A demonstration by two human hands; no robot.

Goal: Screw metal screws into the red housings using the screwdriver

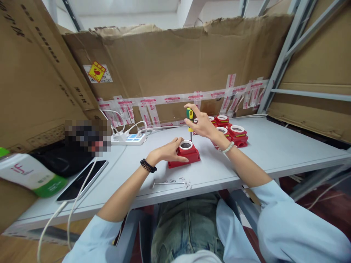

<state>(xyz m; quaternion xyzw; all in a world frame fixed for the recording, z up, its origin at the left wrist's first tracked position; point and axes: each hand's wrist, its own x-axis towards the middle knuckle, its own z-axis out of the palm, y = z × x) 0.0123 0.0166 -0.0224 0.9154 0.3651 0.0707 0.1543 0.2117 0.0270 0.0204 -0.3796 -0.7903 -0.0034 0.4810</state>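
Note:
A red square part with a white ring on top [187, 152] rests on the grey table [274, 149]. My left hand [168, 151] grips its left side, fingers closed round it. My right hand [201, 124] pinches the yellow and green handle of a screwdriver [190, 120], which stands upright with its tip at the part's far right corner. Several more red parts with white rings [231, 130] are grouped just behind my right wrist.
A few loose screws and a long bolt [170, 182] lie near the table's front edge. A phone [83, 179] with a white cable lies at the left, beside a white and green packet [29, 173]. A power strip [128, 138] sits at the back. Taped cardboard walls surround the table.

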